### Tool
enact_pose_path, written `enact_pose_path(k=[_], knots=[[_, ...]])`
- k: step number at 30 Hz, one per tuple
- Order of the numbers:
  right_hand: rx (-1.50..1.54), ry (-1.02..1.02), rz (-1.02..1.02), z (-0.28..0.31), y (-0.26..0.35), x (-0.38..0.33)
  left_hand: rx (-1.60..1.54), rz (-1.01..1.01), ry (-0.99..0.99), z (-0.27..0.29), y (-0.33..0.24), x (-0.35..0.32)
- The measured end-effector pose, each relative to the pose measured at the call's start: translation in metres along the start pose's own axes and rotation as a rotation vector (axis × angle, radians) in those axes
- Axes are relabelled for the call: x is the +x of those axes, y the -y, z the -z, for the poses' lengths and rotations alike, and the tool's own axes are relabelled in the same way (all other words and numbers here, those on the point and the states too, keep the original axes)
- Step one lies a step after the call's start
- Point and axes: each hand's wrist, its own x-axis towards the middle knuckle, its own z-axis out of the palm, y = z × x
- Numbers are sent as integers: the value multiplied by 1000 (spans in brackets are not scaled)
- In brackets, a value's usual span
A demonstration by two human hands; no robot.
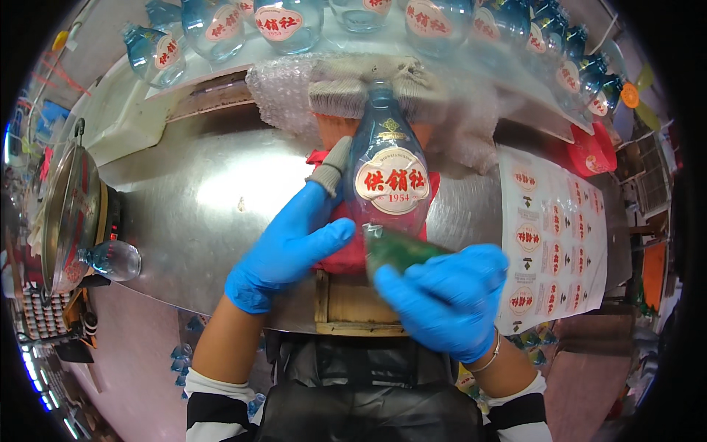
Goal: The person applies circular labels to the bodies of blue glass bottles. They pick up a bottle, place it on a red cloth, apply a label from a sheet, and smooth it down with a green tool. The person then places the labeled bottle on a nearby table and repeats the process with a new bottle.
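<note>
Labelling a blue glass bottle that lies flat on a red cloth over a metal desk, neck pointing away toward a wad of bubble wrap. Already carrying a round cream label with red characters on the belly and a small gold emblem near the shoulder. Apparently nearing the last step for this bottle, judging by the small dark green, translucent piece pressed at the lower body just beneath the round label; hard to tell whether sticker or film.

Left hand, in a blue glove with a grey knitted fingertip cover, resting curled against the bottle's left flank, thumb stretched toward the base, steadying rather than gripping. Right hand, also blue-gloved, loosely closed, fingertips pinching or pressing the green piece at the bottle's base.

Lying to the right, a backing sheet of stickers, many still unpeeled. Standing along the far edge, a row of similar labelled bottles, seemingly finished. Resting at far left, one unlabelled bottle on its side beside a round metal pan.
</note>
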Motion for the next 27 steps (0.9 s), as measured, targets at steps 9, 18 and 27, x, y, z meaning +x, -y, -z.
enact_pose_path(k=[9, 18, 27], knots=[[-126, 177, 137, -1, 25, 10, 1040, -224, -51, 6, 5, -16], [46, 136, 50, 23, -17, 15, 694, -166, -197, 6, 16, -13], [-14, 182, 190, 31, -73, -14, 658, -160, -169, 1, 8, -10]])
